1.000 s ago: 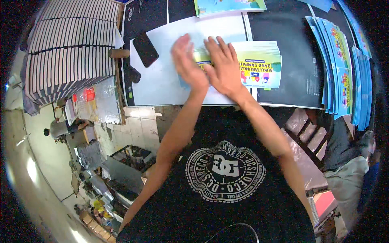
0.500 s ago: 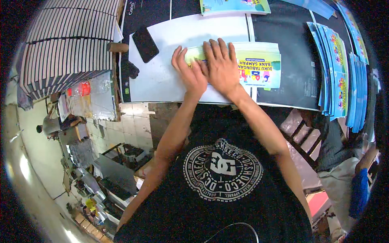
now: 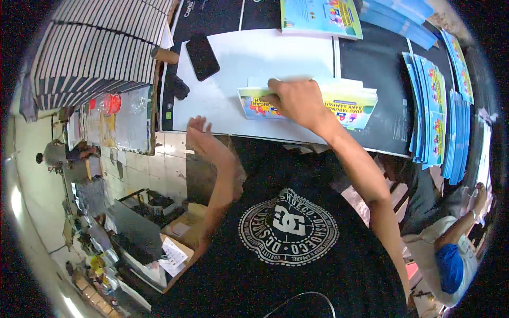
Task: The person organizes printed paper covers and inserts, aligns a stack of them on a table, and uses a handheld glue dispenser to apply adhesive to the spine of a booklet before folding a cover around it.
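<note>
Item: bundle of printed sheets (image 3: 347, 108), yellow, white and blue, is lying along the near middle of the black-topped table (image 3: 371, 63), its left part resting over a large white sheet (image 3: 222, 100).
Right hand (image 3: 301, 103): is clamping the bundle from above, left of its middle, fingers bent.
Left hand (image 3: 209, 143): is hovering above the near table edge, left of the bundle, holding nothing, fingers apart.
Far side: a colourful booklet stack (image 3: 321, 17) is lying beyond the white sheet.
Left side: a black phone (image 3: 203, 58) is lying on the white sheet; a brown cardboard tube (image 3: 165, 55) is sitting near it.
Right side: a row of overlapping blue booklets (image 3: 430, 111) is leaning along the table.
</note>
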{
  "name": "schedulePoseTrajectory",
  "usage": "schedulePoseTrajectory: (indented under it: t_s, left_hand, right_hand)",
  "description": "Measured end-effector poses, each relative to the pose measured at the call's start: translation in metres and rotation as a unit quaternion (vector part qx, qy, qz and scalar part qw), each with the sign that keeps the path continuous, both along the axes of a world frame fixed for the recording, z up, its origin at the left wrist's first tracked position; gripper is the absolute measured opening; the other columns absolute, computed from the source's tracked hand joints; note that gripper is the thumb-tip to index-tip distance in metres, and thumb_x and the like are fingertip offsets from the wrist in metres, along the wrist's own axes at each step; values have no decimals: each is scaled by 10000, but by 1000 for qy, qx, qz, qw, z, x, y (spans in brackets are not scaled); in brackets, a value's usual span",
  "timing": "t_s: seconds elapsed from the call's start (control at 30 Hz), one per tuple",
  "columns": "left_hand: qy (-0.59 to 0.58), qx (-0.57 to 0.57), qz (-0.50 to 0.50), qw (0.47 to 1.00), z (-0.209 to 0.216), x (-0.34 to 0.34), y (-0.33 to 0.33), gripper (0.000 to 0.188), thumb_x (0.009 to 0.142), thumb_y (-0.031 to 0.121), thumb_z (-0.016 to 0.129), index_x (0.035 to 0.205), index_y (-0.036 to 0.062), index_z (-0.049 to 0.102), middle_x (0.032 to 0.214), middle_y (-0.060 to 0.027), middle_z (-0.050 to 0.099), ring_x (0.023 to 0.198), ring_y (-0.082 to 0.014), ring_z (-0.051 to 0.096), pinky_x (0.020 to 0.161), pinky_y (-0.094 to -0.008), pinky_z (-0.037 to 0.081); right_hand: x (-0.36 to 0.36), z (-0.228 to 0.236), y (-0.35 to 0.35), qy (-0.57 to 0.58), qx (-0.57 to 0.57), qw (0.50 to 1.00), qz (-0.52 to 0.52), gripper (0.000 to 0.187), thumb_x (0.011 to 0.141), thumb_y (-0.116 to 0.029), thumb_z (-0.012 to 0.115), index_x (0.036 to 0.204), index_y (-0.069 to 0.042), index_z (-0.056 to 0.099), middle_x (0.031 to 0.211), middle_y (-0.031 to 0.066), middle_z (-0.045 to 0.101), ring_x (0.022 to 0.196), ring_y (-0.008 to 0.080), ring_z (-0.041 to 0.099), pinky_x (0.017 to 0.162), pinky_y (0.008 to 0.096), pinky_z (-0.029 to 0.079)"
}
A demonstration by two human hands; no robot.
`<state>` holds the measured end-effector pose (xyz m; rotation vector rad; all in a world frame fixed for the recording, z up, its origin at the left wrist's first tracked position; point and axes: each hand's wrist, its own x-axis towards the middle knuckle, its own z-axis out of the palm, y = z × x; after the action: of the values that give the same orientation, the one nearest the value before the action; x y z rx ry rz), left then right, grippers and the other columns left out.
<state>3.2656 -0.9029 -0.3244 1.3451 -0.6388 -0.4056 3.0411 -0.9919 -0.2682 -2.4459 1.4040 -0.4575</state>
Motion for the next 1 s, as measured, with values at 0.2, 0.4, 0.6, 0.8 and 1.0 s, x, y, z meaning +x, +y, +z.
schedulePoseTrajectory:
  t_s: [0.2,0.4,0.6,0.8,1.0]
  left_hand:
    - [28,46,-190,980,-17,-22,11,632,1058,436,409,1528,53,230,1478,-159,385,1346,-275,417,1109,-437,353]
    - [45,5,-515,856,61,-28,-40,893,907,569,629,1474,-56,338,1404,-146,474,1301,-202,445,1097,-354,349]
    - [-174,157,-515,825,130,-43,-58,300,913,192,716,1073,-52,651,895,-65,698,795,-121,622,727,-280,501]
    - [-381,129,-283,871,120,-87,-32,240,941,153,675,1081,-40,658,928,-178,731,863,-163,705,759,-324,531]
    - [-260,199,-405,854,134,-60,-54,253,942,145,672,1117,-38,674,957,-93,734,838,-104,659,744,-264,511]
  right_hand:
    - [-27,85,15,-273,60,959,-33,226,929,-281,676,957,-58,693,711,104,678,637,209,651,613,373,501]
    - [-55,104,19,-827,211,518,-58,396,1036,-328,523,1283,-21,552,1168,76,680,989,173,684,882,339,554]
    - [-80,44,19,-814,34,524,-248,356,1023,-320,573,1150,11,602,1089,80,678,924,133,652,835,306,534]
    - [-80,0,14,-645,-135,627,-416,302,1007,-215,617,841,37,637,743,3,601,667,33,468,575,224,388]
    - [-94,-15,6,-734,-29,578,-355,271,990,-199,643,858,37,664,780,6,640,698,29,495,616,210,405]
